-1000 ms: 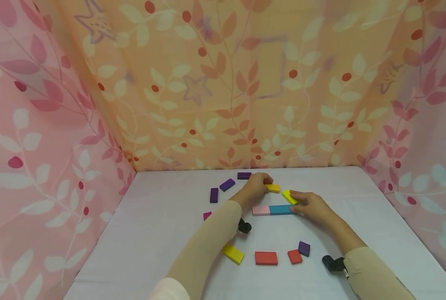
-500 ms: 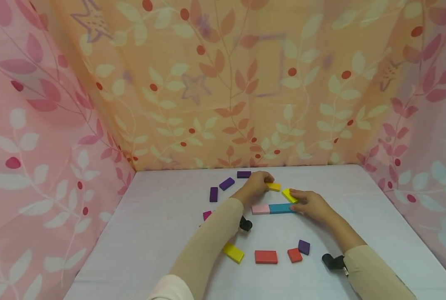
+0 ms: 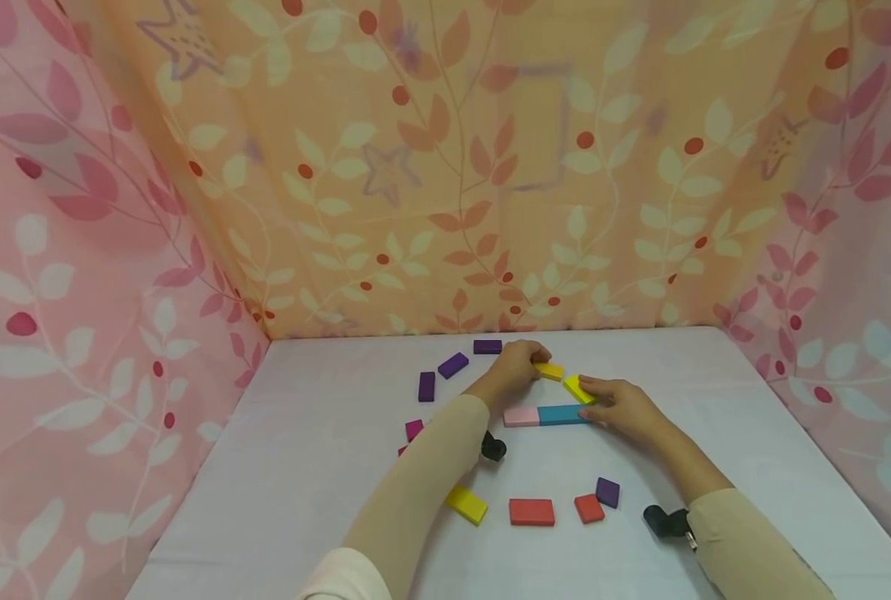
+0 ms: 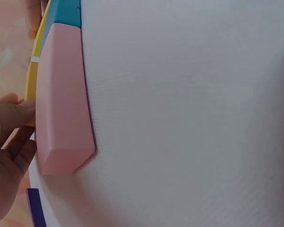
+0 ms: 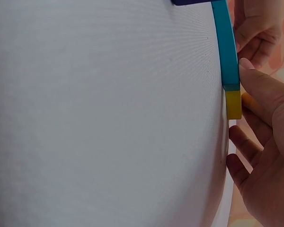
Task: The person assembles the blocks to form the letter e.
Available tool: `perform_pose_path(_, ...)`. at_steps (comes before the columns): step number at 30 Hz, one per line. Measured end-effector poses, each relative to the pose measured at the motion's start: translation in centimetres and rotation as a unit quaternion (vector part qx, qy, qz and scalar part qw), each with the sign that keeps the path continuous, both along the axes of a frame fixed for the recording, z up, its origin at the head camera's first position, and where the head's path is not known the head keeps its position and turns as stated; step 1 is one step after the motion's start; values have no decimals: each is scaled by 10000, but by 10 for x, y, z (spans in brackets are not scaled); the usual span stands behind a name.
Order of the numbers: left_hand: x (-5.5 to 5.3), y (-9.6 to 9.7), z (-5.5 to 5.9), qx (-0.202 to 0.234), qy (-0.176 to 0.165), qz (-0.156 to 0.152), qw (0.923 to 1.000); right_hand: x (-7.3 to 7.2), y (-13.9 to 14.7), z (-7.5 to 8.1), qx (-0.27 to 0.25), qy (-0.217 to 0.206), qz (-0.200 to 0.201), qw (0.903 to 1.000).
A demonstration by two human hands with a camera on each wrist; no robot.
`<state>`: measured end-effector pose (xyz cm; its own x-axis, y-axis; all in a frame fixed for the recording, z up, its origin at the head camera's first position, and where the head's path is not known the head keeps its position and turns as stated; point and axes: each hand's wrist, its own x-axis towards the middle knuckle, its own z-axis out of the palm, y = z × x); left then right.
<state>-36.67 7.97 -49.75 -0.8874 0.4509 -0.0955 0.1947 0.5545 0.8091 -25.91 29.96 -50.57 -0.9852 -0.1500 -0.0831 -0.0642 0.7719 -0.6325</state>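
In the head view, my left hand point(image 3: 515, 368) pinches an orange-yellow block point(image 3: 549, 371) at the far side of the table. Its thumb and fingers also show at that block point(image 4: 31, 90) in the left wrist view. My right hand point(image 3: 627, 410) holds a slanted bright yellow block point(image 3: 578, 389) between thumb and fingers, its thumb close by the end of a blue block point(image 3: 561, 415). A pink block point(image 3: 521, 417) lies end to end with the blue one, just in front of both hands. The yellow and orange-yellow blocks nearly meet at their ends.
Dark purple blocks point(image 3: 453, 365) curve along the back left. Magenta blocks point(image 3: 413, 430) are partly behind the left sleeve. Nearer lie a yellow block point(image 3: 466, 505), a red block point(image 3: 531, 512), a small red block point(image 3: 588, 507) and a purple square point(image 3: 607, 492). Patterned cloth point(image 3: 460, 167) walls the table.
The orange-yellow block has shifted slightly right with my left hand, closer to the bright yellow block. My right hand keeps nearly the same place. The head view has tilted a little.
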Motion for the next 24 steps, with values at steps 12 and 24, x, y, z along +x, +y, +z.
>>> perform_pose_path(12, 2, -1, 4, 61, 165, -105, 9998, -1, -2, 3, 83, 34, -7, 10000)
perform_pose_path(24, -3, 2, -4, -205, 470, -223, 9984, 0, -1, 0, 18, -67, -39, 10000)
